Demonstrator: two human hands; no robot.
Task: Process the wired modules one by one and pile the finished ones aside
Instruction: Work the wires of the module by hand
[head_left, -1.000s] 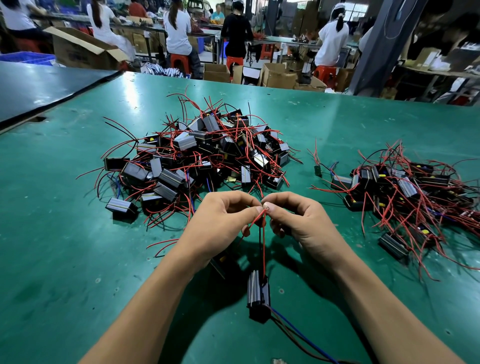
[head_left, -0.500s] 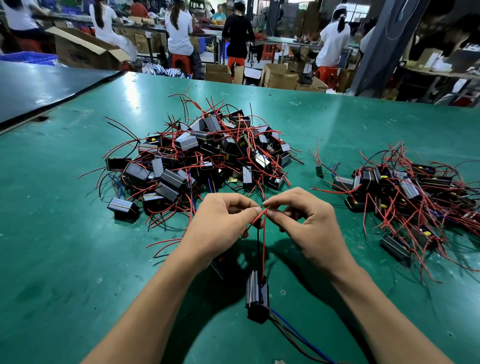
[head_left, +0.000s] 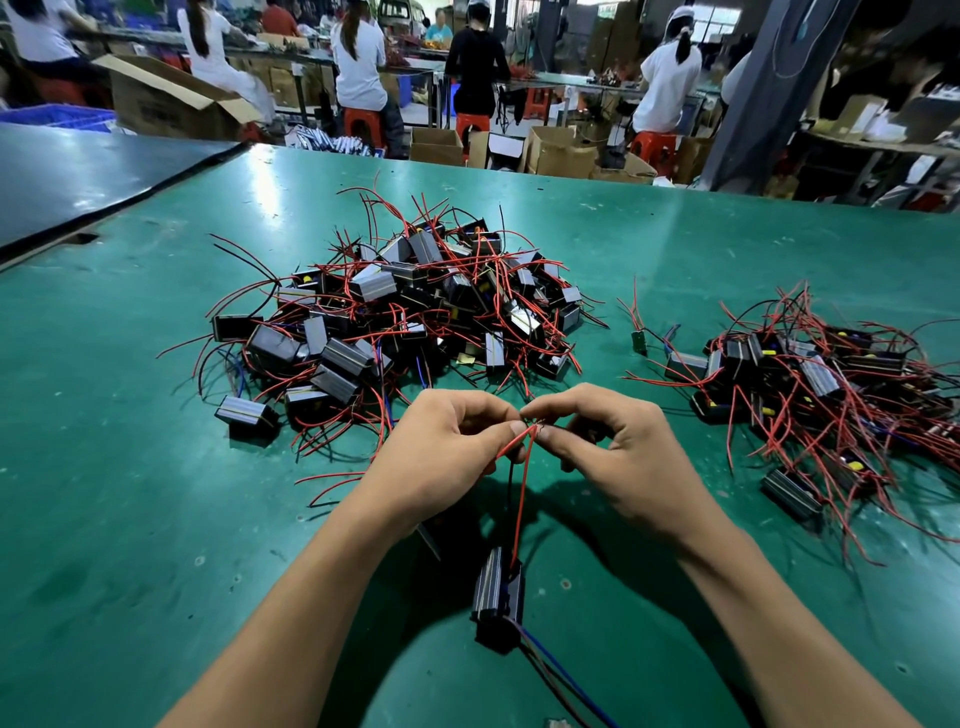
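A black ribbed module (head_left: 497, 595) hangs below my hands by its red wire (head_left: 521, 499) over the green table (head_left: 130, 519). My left hand (head_left: 441, 457) and my right hand (head_left: 618, 457) meet fingertip to fingertip and pinch the wire ends between thumb and forefinger. Blue and dark wires trail from the module's lower end. A big heap of modules with red wires (head_left: 410, 306) lies beyond my hands. A smaller pile of modules (head_left: 810, 379) lies to the right.
A lone small part with wires (head_left: 639, 340) lies between the two piles. A dark table (head_left: 78, 171) adjoins on the left. Several people sit on red stools at benches beyond the far edge, among cardboard boxes (head_left: 561, 150).
My hands have stayed together on the wire ends, with my fingers shifting slightly. The hanging module has barely moved.
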